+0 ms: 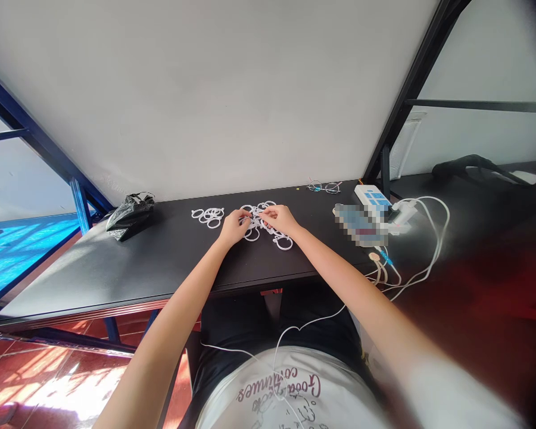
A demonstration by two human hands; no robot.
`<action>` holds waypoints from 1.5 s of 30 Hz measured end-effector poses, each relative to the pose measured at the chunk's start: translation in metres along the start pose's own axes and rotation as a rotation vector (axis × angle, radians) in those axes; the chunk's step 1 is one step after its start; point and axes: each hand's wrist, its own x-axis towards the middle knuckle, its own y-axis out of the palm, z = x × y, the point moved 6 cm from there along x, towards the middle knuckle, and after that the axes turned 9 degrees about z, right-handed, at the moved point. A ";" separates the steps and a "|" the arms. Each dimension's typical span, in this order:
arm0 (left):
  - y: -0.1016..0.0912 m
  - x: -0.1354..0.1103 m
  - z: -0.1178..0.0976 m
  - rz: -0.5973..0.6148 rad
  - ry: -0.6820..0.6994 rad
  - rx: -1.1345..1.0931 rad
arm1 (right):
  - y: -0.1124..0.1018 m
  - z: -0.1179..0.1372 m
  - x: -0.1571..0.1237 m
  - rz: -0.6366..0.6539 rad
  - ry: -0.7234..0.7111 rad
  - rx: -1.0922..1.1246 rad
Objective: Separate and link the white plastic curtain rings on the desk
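Reaching forward over the dark surface (170, 262), the left hand (233, 227) and right hand (280, 219) meet at a tangled heap of white plastic rings (268, 229) lying near the far edge by the wall, each hand's fingertips pinching into the heap, though which ring either one grips is too small to tell. A smaller cluster of white rings (209, 215) lies just to the left, apart from the heap, and a crumpled black bag (129, 215) sits farther left. Off to the right are a pair of glasses (324, 187), a white power strip (375, 199) and loose white cables (422, 238).
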 end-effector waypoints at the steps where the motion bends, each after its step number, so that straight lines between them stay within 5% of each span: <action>1: 0.001 0.000 -0.002 0.008 0.021 0.051 | 0.000 0.001 0.000 0.001 -0.002 -0.004; 13: 0.009 -0.001 -0.007 0.117 0.177 0.211 | 0.001 -0.003 0.000 0.006 -0.008 -0.011; 45: 0.012 -0.003 -0.012 0.157 0.220 0.350 | 0.000 -0.002 0.000 0.016 0.004 -0.042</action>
